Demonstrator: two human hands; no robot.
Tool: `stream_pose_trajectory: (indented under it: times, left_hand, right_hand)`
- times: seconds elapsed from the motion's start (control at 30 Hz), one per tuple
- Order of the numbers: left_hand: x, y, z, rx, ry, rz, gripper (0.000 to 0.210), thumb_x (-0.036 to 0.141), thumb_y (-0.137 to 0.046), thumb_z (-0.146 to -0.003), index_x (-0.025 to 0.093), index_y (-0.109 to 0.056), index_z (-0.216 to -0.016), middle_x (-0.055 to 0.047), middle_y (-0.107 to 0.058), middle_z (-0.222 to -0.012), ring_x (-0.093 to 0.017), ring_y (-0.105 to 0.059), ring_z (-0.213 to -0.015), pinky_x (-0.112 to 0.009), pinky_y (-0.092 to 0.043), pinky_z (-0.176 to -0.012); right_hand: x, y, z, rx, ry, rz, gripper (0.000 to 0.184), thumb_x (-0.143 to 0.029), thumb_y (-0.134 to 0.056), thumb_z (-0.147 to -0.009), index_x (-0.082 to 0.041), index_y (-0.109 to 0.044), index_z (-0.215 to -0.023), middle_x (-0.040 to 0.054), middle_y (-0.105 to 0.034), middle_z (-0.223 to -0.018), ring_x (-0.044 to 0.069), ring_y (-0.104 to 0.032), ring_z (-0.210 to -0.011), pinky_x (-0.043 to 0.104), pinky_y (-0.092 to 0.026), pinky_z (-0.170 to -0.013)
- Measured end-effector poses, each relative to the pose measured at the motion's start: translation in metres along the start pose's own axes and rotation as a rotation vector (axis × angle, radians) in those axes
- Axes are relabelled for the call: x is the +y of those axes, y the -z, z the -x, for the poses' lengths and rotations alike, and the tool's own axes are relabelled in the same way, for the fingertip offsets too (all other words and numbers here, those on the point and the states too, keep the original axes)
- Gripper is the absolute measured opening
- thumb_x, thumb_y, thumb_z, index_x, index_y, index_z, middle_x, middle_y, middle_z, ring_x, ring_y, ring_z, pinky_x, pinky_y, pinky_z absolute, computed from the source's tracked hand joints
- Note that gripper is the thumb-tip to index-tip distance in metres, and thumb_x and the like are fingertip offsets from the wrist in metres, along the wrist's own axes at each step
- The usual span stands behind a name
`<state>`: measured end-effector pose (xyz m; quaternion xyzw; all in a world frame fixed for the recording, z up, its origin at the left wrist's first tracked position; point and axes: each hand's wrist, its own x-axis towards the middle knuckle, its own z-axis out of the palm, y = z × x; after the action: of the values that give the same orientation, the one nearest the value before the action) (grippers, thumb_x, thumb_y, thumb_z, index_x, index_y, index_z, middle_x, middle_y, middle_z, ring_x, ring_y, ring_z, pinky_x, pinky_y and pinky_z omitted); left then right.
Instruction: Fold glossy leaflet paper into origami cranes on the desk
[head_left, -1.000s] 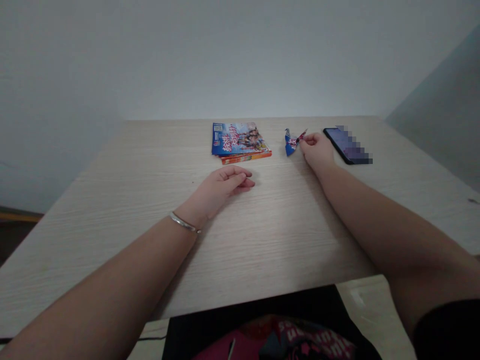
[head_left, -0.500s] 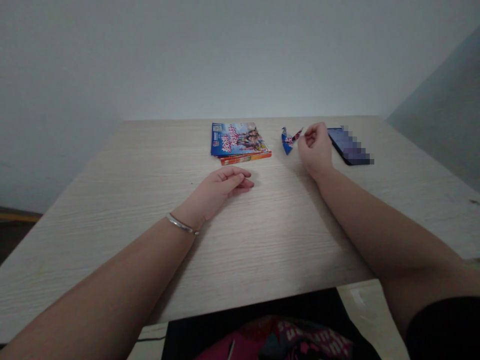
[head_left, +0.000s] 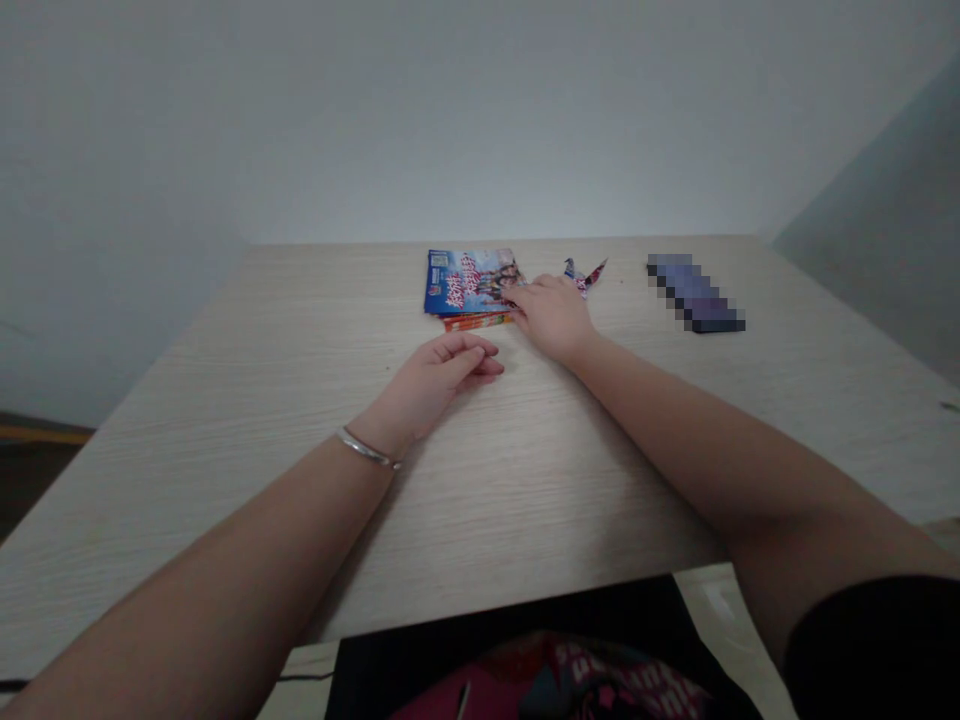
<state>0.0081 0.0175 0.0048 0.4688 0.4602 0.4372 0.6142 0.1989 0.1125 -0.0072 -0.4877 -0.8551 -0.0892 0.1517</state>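
View: head camera, looking forward and down over a pale wood-grain table (head_left: 300, 340) that meets a plain wall (head_left: 480, 120) at its far edge.
Right hand (head_left: 551, 315): reaches forward across the table; fingertips lie over the right-hand part of the leaflet stack (head_left: 461, 285), thumb at its near right corner.
Right grip: fingers mostly extended; whether they pinch a leaflet or merely rest on top, cannot tell.
Left hand (head_left: 454, 370): lies just in front of the stack, apart from it, side-on, with the thumb toward the index finger.
Left grip: slack, fingers loosely curled, nothing held.
Leaflet stack: toward the far side of the table, near the middle; blue printed sheet uppermost, pink and white lettering and a group of figures on it; an orange edge (head_left: 476, 322) shows beneath, along the near side.
Paper crane (head_left: 582, 284): folded from printed paper, right of the stack and just beyond the right hand, which hides part of its body; head and tail points stand up.
Phone (head_left: 697, 297): lies flat, farther right, well apart from both hands; blurred by large pixels.
Bracelet (head_left: 367, 448): silver band around the left wrist.
Sleeve (head_left: 877, 640): black, on the right arm.
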Motion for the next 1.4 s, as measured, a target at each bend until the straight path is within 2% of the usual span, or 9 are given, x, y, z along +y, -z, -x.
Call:
stream_pose_trajectory:
  times: [0.3,0.47,0.57,0.63,0.73,0.83,1.03,1.27,1.4]
  left_hand:
    - [0.006,0.008,0.006,-0.066,-0.214,-0.432,0.018,0.033,-0.063,-0.088,0.017,-0.068,-0.095,-0.004,-0.073,-0.087,-0.016,-0.066,-0.082,-0.032,-0.052,-0.083]
    - [0.007,0.016,0.004,0.143,-0.483,-0.765,0.02,0.028,-0.058,-0.091,0.019,-0.071,-0.103,-0.009,-0.073,-0.109,-0.022,-0.065,-0.102,-0.039,-0.049,-0.095]
    - [0.011,0.023,0.004,0.326,-0.673,-0.985,0.023,0.027,-0.059,-0.092,0.022,-0.073,-0.109,-0.01,-0.071,-0.118,-0.027,-0.059,-0.118,-0.046,-0.04,-0.109]
    - [0.013,0.025,0.005,0.346,-0.723,-1.083,0.026,0.032,-0.058,-0.095,0.021,-0.073,-0.113,-0.012,-0.07,-0.121,-0.029,-0.058,-0.121,-0.048,-0.037,-0.11]
    - [0.015,0.023,0.009,0.179,-0.722,-1.2,0.036,0.045,-0.062,-0.094,0.02,-0.072,-0.118,-0.013,-0.071,-0.125,-0.032,-0.059,-0.121,-0.049,-0.037,-0.109]
    - [0.012,0.016,0.013,-0.079,-0.687,-1.271,0.049,0.056,-0.065,-0.092,0.02,-0.07,-0.125,-0.014,-0.068,-0.133,-0.034,-0.058,-0.125,-0.049,-0.038,-0.109]
    - [0.006,0.014,0.013,-0.348,-0.67,-1.373,0.047,0.053,-0.059,-0.096,0.022,-0.07,-0.129,-0.014,-0.067,-0.138,-0.033,-0.061,-0.124,-0.049,-0.041,-0.109]
    - [0.008,0.018,0.006,-0.428,-0.667,-1.278,0.027,0.036,-0.053,-0.099,0.023,-0.075,-0.109,-0.009,-0.073,-0.123,-0.024,-0.064,-0.118,-0.042,-0.045,-0.108]
    - [0.011,0.015,0.009,-0.441,-0.639,-1.278,0.027,0.031,-0.047,-0.099,0.021,-0.07,-0.088,-0.007,-0.073,-0.098,-0.021,-0.065,-0.092,-0.036,-0.049,-0.088]
  right_hand:
    - [0.002,0.005,0.004,0.066,-0.007,0.03,0.03,-0.027,-0.05,-0.102,-0.02,-0.078,-0.106,0.0135,-0.08,-0.1,0.032,-0.066,-0.102,0.047,-0.043,-0.089]
    - [0.0,0.017,0.013,0.125,-0.023,-0.06,0.027,-0.024,-0.052,-0.1,-0.02,-0.078,-0.104,0.0112,-0.079,-0.107,0.031,-0.064,-0.106,0.044,-0.047,-0.086]
    - [-0.005,0.035,0.025,0.115,0.082,-0.082,0.025,-0.029,-0.056,-0.099,-0.019,-0.079,-0.101,0.0114,-0.079,-0.104,0.031,-0.064,-0.105,0.044,-0.049,-0.087]
    - [-0.009,0.045,0.037,0.076,0.142,-0.119,0.022,-0.028,-0.059,-0.097,-0.02,-0.079,-0.098,0.0101,-0.079,-0.101,0.03,-0.065,-0.102,0.043,-0.05,-0.088]
    - [-0.01,0.052,0.059,-0.079,0.256,-0.244,0.015,-0.029,-0.065,-0.093,-0.025,-0.08,-0.097,0.0057,-0.079,-0.095,0.026,-0.067,-0.097,0.039,-0.051,-0.087]
    - [-0.008,0.051,0.08,-0.144,0.238,-0.404,0.015,-0.028,-0.065,-0.094,-0.025,-0.079,-0.099,0.0037,-0.079,-0.097,0.021,-0.069,-0.092,0.035,-0.052,-0.084]
    - [0.007,0.052,0.093,-0.195,0.259,-0.542,0.015,-0.032,-0.071,-0.089,-0.026,-0.077,-0.102,0.0025,-0.078,-0.094,0.02,-0.071,-0.089,0.034,-0.052,-0.083]
    - [0.034,0.043,0.087,-0.161,0.358,-0.581,0.058,-0.045,-0.079,-0.081,-0.024,-0.065,-0.133,0.0122,-0.071,-0.131,0.03,-0.065,-0.122,0.051,-0.047,-0.109]
    - [0.037,0.036,0.088,-0.145,0.426,-0.552,0.072,-0.052,-0.082,-0.077,-0.022,-0.062,-0.139,0.0156,-0.065,-0.141,0.032,-0.058,-0.134,0.054,-0.042,-0.115]
